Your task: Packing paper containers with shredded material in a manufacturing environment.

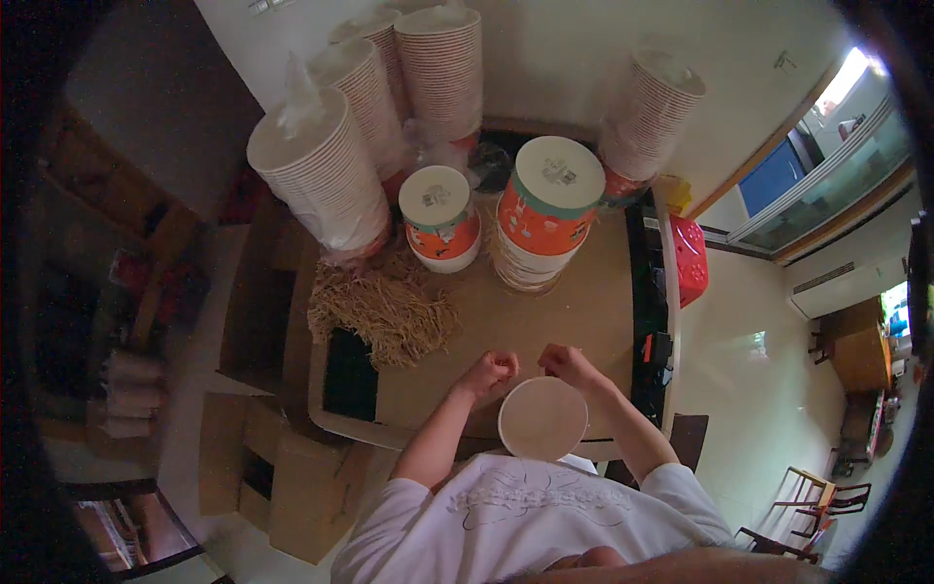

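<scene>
A round white paper tub [543,419] stands close to my chest at the table's near edge, its open mouth facing up. Just beyond its rim, my left hand [491,374] is closed, fingertips pinched together. My right hand [568,366] is closed in the same way, a short gap to the right. Whatever lies between the fingers of either hand is too small to make out. Farther left on the table lies a tangled heap of tan paper cords [399,316]. Two upside-down orange printed stacks, a smaller tub [440,238] and a taller tub stack [547,219], stand beyond my hands.
Tall plastic-wrapped stacks of white tubs [321,175] line the table's back left, with another wrapped stack [654,112] at the back right. Cardboard [603,311] covers the tabletop. A red plastic basket [690,261] sits beyond the right edge. Open cardboard boxes [311,487] stand at the lower left.
</scene>
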### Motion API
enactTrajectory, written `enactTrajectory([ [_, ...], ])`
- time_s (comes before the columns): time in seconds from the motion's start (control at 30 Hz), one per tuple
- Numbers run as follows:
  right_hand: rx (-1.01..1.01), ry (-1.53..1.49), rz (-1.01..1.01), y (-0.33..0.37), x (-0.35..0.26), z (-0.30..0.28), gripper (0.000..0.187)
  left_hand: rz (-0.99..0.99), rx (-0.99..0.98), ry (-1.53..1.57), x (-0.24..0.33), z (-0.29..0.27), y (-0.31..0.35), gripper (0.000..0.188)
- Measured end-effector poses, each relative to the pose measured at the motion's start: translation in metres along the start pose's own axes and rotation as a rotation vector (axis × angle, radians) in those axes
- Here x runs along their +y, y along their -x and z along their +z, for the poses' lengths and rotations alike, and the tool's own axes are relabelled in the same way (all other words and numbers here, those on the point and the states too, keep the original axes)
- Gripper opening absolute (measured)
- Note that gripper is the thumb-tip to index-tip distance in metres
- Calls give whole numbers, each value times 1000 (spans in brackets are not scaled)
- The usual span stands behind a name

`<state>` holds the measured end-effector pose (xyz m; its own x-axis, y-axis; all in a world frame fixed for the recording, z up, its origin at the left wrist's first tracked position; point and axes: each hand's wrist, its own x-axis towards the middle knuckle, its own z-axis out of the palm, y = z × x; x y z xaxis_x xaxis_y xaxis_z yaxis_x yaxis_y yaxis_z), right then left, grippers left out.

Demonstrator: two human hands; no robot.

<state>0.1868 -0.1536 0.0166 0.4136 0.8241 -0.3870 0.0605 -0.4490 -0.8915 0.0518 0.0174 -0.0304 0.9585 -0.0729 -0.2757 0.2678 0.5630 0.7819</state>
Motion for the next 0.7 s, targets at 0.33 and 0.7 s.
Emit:
enactTrajectory([
  [0.33, -179, -11, -17, -15, 26, -3, 13, 57, 102, -707, 18, 41, -5, 11],
  [0.7, 68, 39, -28, 5, 7, 7, 12, 2, 62, -279, 8, 36, -8, 8],
])
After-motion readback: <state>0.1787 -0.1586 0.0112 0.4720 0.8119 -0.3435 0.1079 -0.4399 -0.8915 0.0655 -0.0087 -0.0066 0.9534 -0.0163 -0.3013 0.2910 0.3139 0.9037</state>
